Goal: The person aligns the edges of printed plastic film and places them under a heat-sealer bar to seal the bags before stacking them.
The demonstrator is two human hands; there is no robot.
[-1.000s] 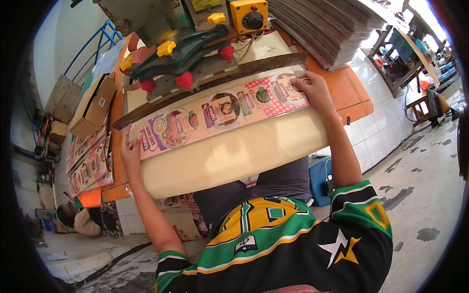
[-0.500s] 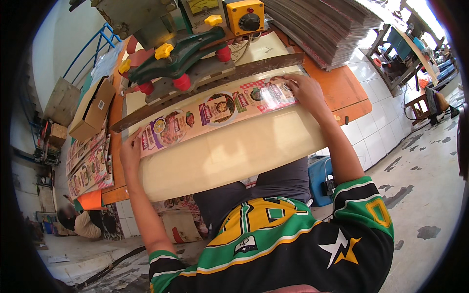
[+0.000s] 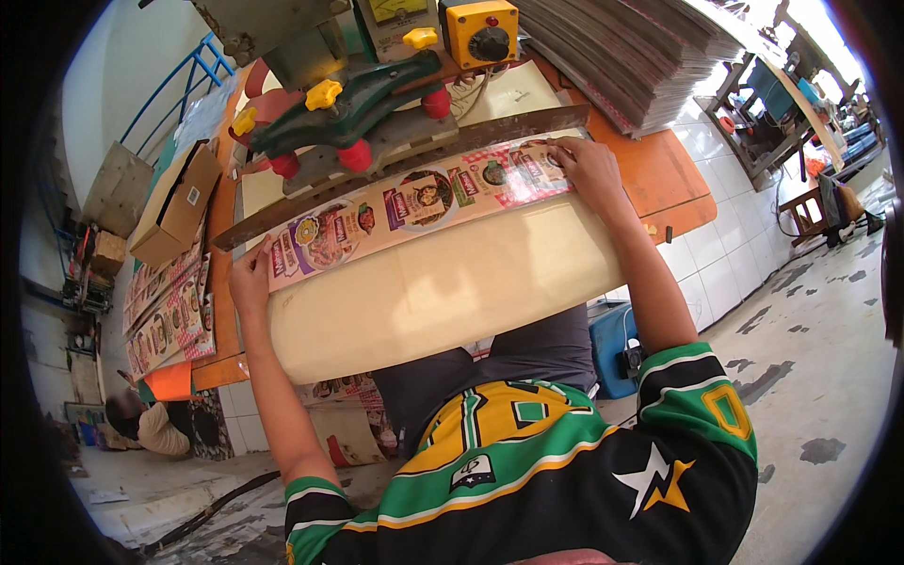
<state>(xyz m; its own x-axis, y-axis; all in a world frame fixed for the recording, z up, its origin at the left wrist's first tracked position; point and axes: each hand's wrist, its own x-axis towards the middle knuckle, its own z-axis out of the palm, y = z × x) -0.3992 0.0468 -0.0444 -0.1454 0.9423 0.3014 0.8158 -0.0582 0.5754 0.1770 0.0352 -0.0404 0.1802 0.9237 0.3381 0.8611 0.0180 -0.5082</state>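
Note:
A long printed strip (image 3: 375, 222) with food pictures lies across a cream sheet (image 3: 428, 297), along a dark metal bar (image 3: 527, 128). My left hand (image 3: 250, 282) pinches the strip's left end between thumb and fingers. At the other end, my right hand (image 3: 589, 171) grips the strip's far right corner, fingers curled over it. The strip is stretched flat between both hands, its far edge close against the bar. The sheet sags over the table's front edge above my lap. Behind the bar stands a press with a green arm (image 3: 377, 111), yellow knobs and red feet.
A yellow control box (image 3: 480, 36) with a black dial stands beside a tall stack of sheets (image 3: 621, 56). At left are an open cardboard box (image 3: 175, 207) and printed strips (image 3: 169, 330). The orange tabletop (image 3: 664, 179) ends at right. Another person (image 3: 165, 428) crouches far left.
The strip has shifted slightly away from me, toward the metal bar, with both hands still on its ends. The glare on its right part has faded. The view has moved slightly.

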